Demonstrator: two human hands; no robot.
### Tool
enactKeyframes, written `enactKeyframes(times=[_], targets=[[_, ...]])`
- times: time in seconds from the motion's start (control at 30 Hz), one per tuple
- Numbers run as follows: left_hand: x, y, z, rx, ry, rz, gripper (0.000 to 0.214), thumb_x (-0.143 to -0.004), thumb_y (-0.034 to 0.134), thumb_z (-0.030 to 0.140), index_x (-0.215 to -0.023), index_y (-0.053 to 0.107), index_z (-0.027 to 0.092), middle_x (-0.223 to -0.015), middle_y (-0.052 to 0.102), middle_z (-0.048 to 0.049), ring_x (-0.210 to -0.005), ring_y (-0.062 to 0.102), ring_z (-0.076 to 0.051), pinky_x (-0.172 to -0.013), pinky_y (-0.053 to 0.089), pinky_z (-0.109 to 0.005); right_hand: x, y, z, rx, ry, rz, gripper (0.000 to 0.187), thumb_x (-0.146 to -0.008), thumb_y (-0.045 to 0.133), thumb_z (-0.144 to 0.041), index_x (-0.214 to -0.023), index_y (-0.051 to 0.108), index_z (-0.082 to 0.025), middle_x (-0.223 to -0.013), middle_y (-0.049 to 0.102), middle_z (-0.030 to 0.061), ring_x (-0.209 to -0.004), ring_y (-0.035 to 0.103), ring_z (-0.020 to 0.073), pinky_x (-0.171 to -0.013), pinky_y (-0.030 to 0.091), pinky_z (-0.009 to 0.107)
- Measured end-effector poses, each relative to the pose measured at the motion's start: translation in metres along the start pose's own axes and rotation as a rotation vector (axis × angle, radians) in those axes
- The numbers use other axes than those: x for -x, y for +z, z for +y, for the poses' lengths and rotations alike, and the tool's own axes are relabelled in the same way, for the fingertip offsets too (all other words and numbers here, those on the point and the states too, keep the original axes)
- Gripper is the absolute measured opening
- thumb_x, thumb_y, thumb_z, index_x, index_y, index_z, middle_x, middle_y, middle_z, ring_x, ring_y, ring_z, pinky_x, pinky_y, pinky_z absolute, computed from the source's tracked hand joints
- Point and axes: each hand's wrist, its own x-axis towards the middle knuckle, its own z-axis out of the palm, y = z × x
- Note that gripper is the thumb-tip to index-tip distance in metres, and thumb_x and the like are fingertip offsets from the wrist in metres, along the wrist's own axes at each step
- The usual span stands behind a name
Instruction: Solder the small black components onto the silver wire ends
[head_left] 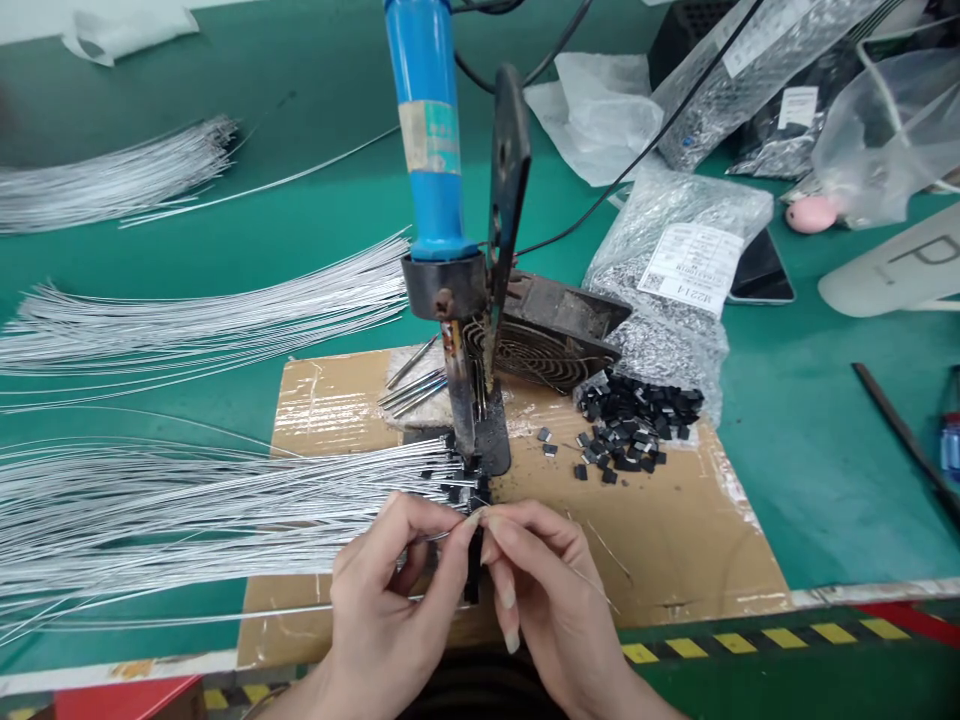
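My left hand [397, 585] is closed in a pinch on a grey-white wire [431, 537] that runs in from the left. My right hand [551, 590] is closed too, its fingertips meeting the left ones. A thin strand of wire [596, 588] trails out from the right hand; what lies between the touching fingertips is too small to make out. Just above them, the tip of a blue-handled soldering iron [435, 130] points down from its black stand [508, 180]. Beside the tip lie the ends of a wire bundle [225, 510] with small black connectors [457, 470].
Two more wire bundles [210, 310] lie to the left. Brown cardboard [675, 540] covers the green bench under the work. Loose black connectors [637, 420], a small fan [555, 340] and a labelled plastic bag [675, 270] stand to the right. A white cup [892, 265] lies further right.
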Motion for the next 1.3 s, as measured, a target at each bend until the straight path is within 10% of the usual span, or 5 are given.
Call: enactKeyframes(times=[0.33,0.43,0.53,0.7,1.3], targets=[[-0.005,-0.011,0.001,0.036,-0.124,-0.056,0.007,-0.097,0.07,0.023,-0.09,0.069,0.022,-0.075,0.074,-0.0004,-0.065,0.068,-0.014,-0.056,0.051,-0.02,0.002,-0.018,-0.008,0.186,-0.055,-0.101,0.042,-0.097,0.067,-0.057,-0.101,0.087,-0.021,-0.079,0.074,0.0074,-0.054,0.066,0.0149,-0.038,0.057,0.022],[-0.009,-0.016,0.005,0.072,-0.184,-0.087,0.008,-0.097,0.069,0.028,-0.091,0.069,0.023,-0.073,0.07,0.0008,-0.06,0.061,-0.012,-0.052,0.046,-0.02,0.003,-0.034,-0.033,0.612,-0.368,0.065,0.059,-0.109,0.04,-0.059,-0.105,0.086,-0.022,-0.09,0.076,0.0095,-0.068,0.07,0.0185,-0.053,0.062,0.029],[-0.012,-0.017,0.008,0.1,-0.214,-0.1,0.009,-0.097,0.068,0.03,-0.093,0.071,0.023,-0.071,0.067,0.0023,-0.053,0.053,-0.01,-0.048,0.04,-0.02,-0.005,-0.045,-0.056,1.264,-0.689,0.301,0.03,-0.107,0.058,-0.041,-0.106,0.082,-0.023,-0.092,0.074,0.0049,-0.071,0.065,0.0162,-0.066,0.055,0.031],[-0.015,-0.02,0.011,0.031,-0.173,-0.12,0.014,-0.095,0.069,0.03,-0.084,0.073,0.022,-0.07,0.07,0.0006,-0.05,0.05,-0.011,-0.045,0.037,-0.022,-0.025,-0.05,-0.065,1.779,-0.876,0.293,0.013,-0.1,0.07,-0.031,-0.099,0.074,-0.019,-0.086,0.069,0.0042,-0.084,0.064,0.0223,-0.074,0.05,0.035],[-0.018,-0.016,0.016,0.093,-0.251,-0.057,0.011,-0.089,0.075,0.029,-0.081,0.073,0.021,-0.065,0.068,0.0008,-0.054,0.056,-0.013,-0.05,0.044,-0.021,-0.008,-0.037,-0.05,1.251,-0.8,0.294,0.01,-0.096,0.074,-0.022,-0.106,0.077,-0.025,-0.09,0.076,-0.0003,-0.074,0.071,0.0126,-0.072,0.06,0.025]])
